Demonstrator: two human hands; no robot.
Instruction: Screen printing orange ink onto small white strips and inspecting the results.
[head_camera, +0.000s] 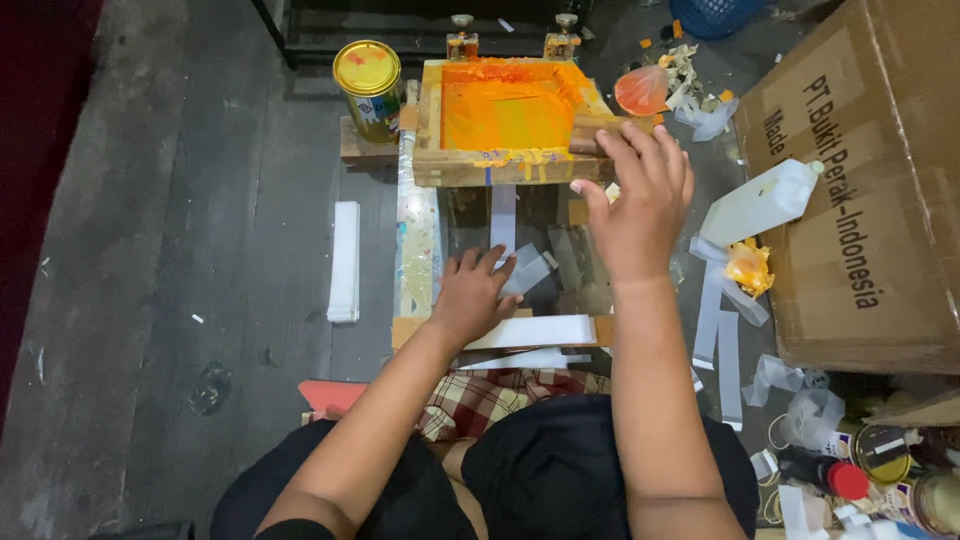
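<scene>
A wooden printing frame (430, 130) filled with orange ink is tilted up at the far end of a small glass-topped table (470, 215). My right hand (640, 205) reaches toward the frame's near right corner, fingers spread, close to the wooden squeegee handle (592, 128). My left hand (475, 290) lies flat on the glass, fingertips touching a white strip (525, 268). A wider white strip (540, 330) lies along the table's near edge. I sit with a checked cloth (490, 395) on my lap.
A yellow-lidded tin (368, 85) stands left of the frame. A stack of white strips (344, 260) lies on the floor at left. A large cardboard box (860, 180), a white plastic bottle (765, 200), loose strips and small jars (880, 455) crowd the right.
</scene>
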